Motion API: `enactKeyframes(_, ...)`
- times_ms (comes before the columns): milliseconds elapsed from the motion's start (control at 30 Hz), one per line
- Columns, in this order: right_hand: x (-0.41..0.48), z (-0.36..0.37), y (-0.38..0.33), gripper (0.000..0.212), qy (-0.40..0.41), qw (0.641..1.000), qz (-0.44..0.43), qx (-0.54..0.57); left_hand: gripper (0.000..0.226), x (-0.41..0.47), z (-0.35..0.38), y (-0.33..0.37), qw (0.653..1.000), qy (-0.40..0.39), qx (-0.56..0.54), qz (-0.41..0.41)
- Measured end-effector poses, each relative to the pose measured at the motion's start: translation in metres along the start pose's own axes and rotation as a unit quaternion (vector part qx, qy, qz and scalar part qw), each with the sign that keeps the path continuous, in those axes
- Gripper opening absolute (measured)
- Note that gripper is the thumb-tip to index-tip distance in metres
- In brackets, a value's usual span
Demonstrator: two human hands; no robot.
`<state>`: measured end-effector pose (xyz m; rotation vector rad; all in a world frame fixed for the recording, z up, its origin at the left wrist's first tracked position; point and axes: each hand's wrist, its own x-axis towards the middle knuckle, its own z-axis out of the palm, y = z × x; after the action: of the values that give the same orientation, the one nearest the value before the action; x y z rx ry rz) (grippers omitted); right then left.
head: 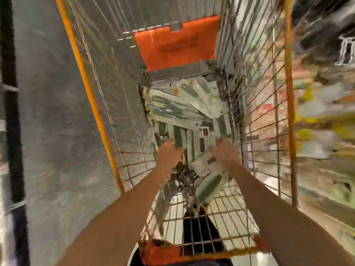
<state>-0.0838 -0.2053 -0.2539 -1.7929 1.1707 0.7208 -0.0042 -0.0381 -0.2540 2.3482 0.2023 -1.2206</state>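
Head view: left hand (169,153), right hand (223,151) grip packets (192,140), print blurred.

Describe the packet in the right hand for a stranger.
Look inside the orange-rimmed wire cart. Near its close end, the right hand grips a white packet with a dark strip. It lies tilted, while the green-striped pack in the left hand stands upright.

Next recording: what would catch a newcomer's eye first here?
The wire cart with its orange rim fills the view, an orange flap at its far end. A heap of green-and-white packets lies on its floor. Both bare arms stretch down into it, left hand and right hand at the nearest packets; blur hides the grip.
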Motion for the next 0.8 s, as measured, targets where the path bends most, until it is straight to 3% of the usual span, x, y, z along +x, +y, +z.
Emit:
enactKeyframes(100, 0.031, 0.009, 0.001, 0.045, 0.012, 0.999, -0.021, -0.045, 0.071, 0.029, 0.017, 0.001, 0.998, 0.006, -0.053, -0.022)
enactKeyframes(267, 0.06, 0.029, 0.008, 0.041, 0.004, 0.997, -0.007, -0.075, 0.102, 0.059, 0.049, 0.0, 0.997, 0.03, -0.038, -0.064)
enactKeyframes(333, 0.069, 0.035, 0.01, 0.05, 0.001, 0.997, -0.011, -0.081, 0.106, 0.063, 0.057, 0.003, 0.995, 0.05, -0.042, -0.073)
enactKeyframes(433, 0.076, 0.039, 0.014, 0.091, -0.036, 0.99, -0.012, -0.133, 0.09, 0.068, 0.069, 0.003, 0.99, 0.046, -0.097, -0.091)
enactKeyframes(500, 0.078, 0.038, 0.014, 0.101, -0.043, 0.989, -0.022, -0.14, 0.068, 0.07, 0.073, 0.0, 0.991, 0.03, -0.103, -0.078)
enactKeyframes(600, 0.082, 0.037, 0.019, 0.089, -0.039, 0.994, -0.03, -0.098, 0.044, 0.066, 0.076, -0.001, 0.994, 0.026, -0.102, -0.039)
enactKeyframes(800, 0.065, 0.029, 0.025, 0.049, -0.055, 0.997, -0.042, 0.043, 0.032, 0.051, 0.055, -0.009, 0.995, -0.006, -0.099, 0.018)
